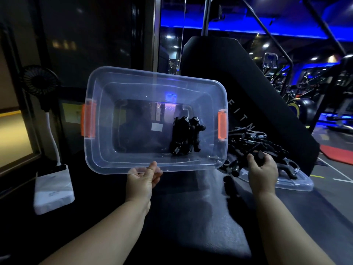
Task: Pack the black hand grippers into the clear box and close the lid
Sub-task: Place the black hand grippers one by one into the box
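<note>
A clear box point(99, 119) with orange latches point(88, 122) is tilted up with its opening towards me. My left hand point(143, 178) grips its near rim, thumb on the inside. Two black hand grippers point(186, 135) lie inside at the right end. My right hand point(262, 167) is curled around the handle of a black hand gripper point(260, 155) at the pile of several black hand grippers point(254, 142) to the right of the box. The pile lies on the clear lid point(294, 182), which rests flat on the dark surface.
A white power bank point(52, 190) with a small black fan point(41, 81) on a white neck stands at the left. A black padded gym bench back point(219, 73) rises behind the box. Gym machines fill the blue-lit background at right.
</note>
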